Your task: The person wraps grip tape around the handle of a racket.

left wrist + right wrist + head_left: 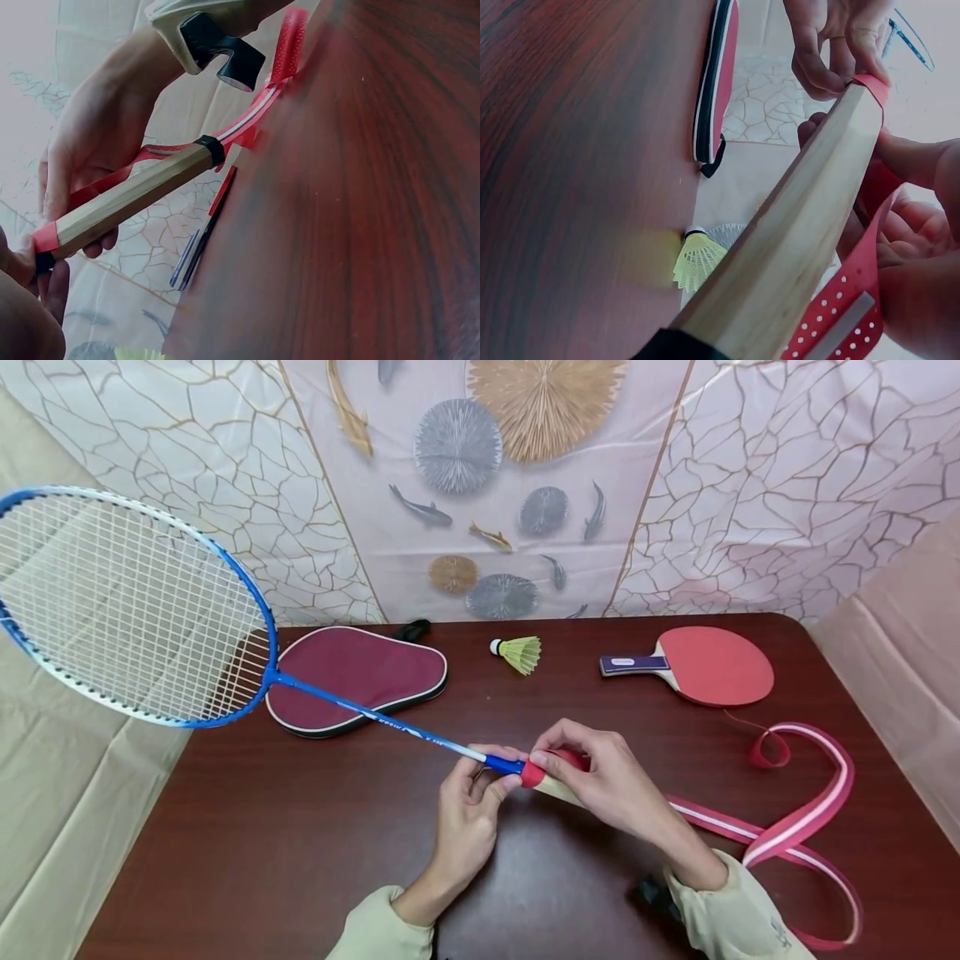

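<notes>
A dark red-brown, wood-grained table [300,843] spans the scene. Above it, a blue-and-white strung badminton racket [337,701] points its head far left, its bare pale-wood handle [139,195] near right. A long red perforated tape with a white central stripe [813,814] trails from the handle, looping at right. Far left lies a flat maroon case with white piping [352,672]; far right, a red table-tennis paddle [716,664]. The right hand [611,777] pinches the tape against the handle's top; the left hand [465,827] grips the racket just beside it. Far centre lies a yellow shuttlecock [519,653].
</notes>
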The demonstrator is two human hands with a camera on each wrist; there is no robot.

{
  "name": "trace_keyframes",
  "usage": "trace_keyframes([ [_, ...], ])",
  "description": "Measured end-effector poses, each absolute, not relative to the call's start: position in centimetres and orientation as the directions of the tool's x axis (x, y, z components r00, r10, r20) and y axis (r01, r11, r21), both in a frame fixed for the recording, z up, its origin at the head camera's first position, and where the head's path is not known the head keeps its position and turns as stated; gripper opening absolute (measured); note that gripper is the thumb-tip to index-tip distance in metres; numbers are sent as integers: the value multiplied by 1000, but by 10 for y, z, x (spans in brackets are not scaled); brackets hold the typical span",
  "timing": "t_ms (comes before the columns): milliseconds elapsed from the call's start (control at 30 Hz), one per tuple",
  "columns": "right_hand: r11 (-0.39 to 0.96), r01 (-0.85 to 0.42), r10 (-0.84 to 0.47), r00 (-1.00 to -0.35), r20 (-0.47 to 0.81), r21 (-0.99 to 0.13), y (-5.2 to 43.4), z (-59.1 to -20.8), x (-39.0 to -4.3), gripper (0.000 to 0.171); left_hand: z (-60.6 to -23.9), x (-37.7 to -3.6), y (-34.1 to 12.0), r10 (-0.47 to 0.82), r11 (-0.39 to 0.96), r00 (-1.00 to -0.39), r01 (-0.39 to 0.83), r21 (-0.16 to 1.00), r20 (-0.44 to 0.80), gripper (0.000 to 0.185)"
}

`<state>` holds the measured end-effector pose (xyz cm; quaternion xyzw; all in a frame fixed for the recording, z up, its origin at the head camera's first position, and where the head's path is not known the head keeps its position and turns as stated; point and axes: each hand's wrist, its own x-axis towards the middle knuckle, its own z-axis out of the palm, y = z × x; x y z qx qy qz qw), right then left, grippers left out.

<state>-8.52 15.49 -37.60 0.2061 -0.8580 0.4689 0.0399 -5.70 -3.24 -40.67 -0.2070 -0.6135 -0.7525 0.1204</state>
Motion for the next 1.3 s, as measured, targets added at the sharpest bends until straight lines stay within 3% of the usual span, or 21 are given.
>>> trace_keyframes([
  [200,449,-383,-315,-913,258,-807,157,-375,-88,11,-402,-56,-31,64,-201,-865,477,856,497,25],
  [467,348,-269,-395,-911,120,-898,159,-375,-90,8,-424,-61,-31,71,-218,-852,494,842,519,29],
  [900,253,-166,-484,-875,24,-953,165,-379,-92,13,-426,-65,-34,101,-209,-837,511,834,538,25],
  [1300,174,-165,-484,-873,62,-971,164,-380,-92,13,-424,-67,-35,113,-122,-833,530,839,542,26],
])
